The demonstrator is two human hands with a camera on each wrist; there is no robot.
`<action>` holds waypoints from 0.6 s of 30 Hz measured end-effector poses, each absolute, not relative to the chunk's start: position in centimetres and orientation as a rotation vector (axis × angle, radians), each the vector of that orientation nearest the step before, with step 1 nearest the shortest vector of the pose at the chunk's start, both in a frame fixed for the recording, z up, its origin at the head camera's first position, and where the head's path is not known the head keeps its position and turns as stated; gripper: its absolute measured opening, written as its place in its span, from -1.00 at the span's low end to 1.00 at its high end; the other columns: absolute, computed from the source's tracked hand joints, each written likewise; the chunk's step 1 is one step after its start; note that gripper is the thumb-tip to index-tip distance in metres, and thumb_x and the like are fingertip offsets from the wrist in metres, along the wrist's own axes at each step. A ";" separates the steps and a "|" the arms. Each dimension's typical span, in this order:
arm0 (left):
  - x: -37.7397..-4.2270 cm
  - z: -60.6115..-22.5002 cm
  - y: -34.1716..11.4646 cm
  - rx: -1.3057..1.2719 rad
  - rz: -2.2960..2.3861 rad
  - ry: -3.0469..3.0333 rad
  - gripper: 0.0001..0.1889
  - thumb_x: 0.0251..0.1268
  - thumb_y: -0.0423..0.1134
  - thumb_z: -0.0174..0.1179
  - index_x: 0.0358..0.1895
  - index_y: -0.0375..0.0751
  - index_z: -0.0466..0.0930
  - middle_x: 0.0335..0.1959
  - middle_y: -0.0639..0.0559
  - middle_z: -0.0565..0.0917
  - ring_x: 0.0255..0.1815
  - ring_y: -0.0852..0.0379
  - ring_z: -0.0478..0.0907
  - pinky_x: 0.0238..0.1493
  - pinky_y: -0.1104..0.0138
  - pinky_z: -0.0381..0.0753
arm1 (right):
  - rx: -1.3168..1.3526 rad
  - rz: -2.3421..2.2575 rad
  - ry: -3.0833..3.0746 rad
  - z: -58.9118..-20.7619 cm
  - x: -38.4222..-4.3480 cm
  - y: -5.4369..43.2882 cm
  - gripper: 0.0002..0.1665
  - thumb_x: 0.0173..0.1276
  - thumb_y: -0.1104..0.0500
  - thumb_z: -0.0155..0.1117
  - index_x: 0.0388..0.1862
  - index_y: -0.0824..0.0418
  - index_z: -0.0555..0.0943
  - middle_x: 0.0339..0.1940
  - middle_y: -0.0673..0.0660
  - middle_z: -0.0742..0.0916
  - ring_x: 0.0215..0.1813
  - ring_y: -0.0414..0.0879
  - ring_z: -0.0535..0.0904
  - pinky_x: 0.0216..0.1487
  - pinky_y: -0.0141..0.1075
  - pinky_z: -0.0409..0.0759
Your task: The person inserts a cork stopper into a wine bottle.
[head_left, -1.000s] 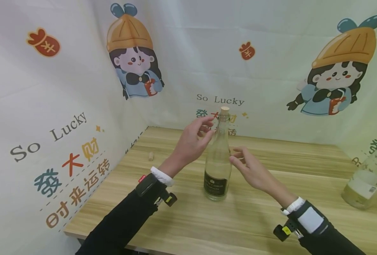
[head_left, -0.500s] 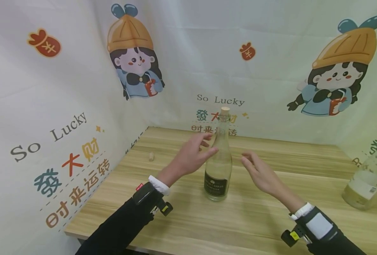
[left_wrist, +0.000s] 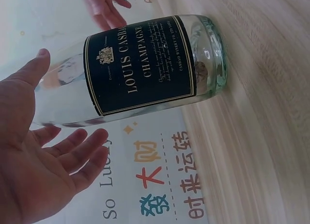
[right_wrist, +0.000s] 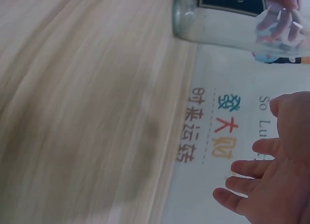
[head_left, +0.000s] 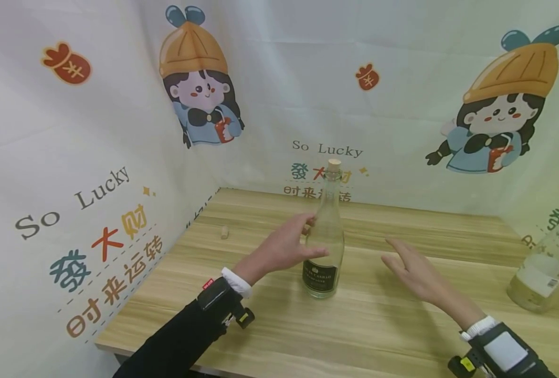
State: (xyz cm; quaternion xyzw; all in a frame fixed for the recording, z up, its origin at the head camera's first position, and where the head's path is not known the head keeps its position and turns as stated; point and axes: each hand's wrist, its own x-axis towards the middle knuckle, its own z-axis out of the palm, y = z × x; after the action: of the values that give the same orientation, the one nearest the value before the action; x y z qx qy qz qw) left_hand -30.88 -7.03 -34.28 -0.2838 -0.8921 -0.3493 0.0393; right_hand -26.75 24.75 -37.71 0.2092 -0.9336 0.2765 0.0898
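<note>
A clear glass champagne bottle (head_left: 325, 231) stands upright on the table with a cork (head_left: 334, 165) in its mouth. Its dark label (left_wrist: 140, 64) reads Louis Casbao Champagne in the left wrist view. My left hand (head_left: 286, 245) is at the bottle's left side, thumb in front of the glass and fingers behind, spread loosely around the body. To the right of the bottle and apart from it, my right hand (head_left: 418, 274) hovers over the table with relaxed fingers, holding nothing. In the right wrist view the bottle's base (right_wrist: 186, 15) shows at the top.
A loose cork (head_left: 224, 232) lies on the table (head_left: 270, 325) at the left. Another clear bottle (head_left: 536, 281) with a white label stands at the right edge. A printed white cloth (head_left: 279, 94) hangs behind and at the left of the table.
My left hand has come down from the bottle's neck to its body. My right hand has drawn away from the bottle, to the right and down. The bottle stays in place.
</note>
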 end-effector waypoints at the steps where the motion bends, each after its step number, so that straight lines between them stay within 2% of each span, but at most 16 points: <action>1: -30.8 -34.3 -7.0 -0.864 -1.067 -2.738 -0.04 0.23 0.18 0.45 0.57 -0.19 0.22 0.36 -0.13 0.52 0.30 -0.04 0.52 0.26 0.02 0.57 | 0.622 0.793 -2.780 -37.9 -26.7 25.2 -0.25 0.73 -0.04 -0.06 0.56 0.52 0.17 0.50 0.59 0.31 0.50 0.54 0.18 0.40 0.42 0.20; 8: -30.8 -34.5 -6.8 -0.861 -1.071 -2.734 -0.08 0.27 0.16 0.43 0.56 -0.18 0.21 0.34 -0.15 0.55 0.29 -0.06 0.54 0.26 0.03 0.57 | 0.634 0.572 -2.781 -39.1 -26.3 27.9 -0.26 0.65 0.06 0.12 0.56 0.49 0.20 0.46 0.61 0.35 0.46 0.60 0.18 0.33 0.48 0.23; 18: -30.6 -34.0 -7.1 -0.858 -1.121 -2.752 -0.10 0.30 0.13 0.42 0.56 -0.19 0.22 0.37 -0.18 0.53 0.31 -0.11 0.53 0.27 0.02 0.57 | 0.623 0.399 -2.852 -39.7 -25.9 31.1 -0.10 0.52 -0.13 0.28 0.56 0.43 0.27 0.51 0.65 0.23 0.50 0.64 0.07 0.28 0.59 0.12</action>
State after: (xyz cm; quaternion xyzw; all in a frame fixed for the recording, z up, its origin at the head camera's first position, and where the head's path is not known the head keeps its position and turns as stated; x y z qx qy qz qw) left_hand -30.56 -7.09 -34.00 -0.2772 -0.8895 -0.3623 0.0241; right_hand -25.88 31.14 -39.71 0.2106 -0.9633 0.1348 0.0975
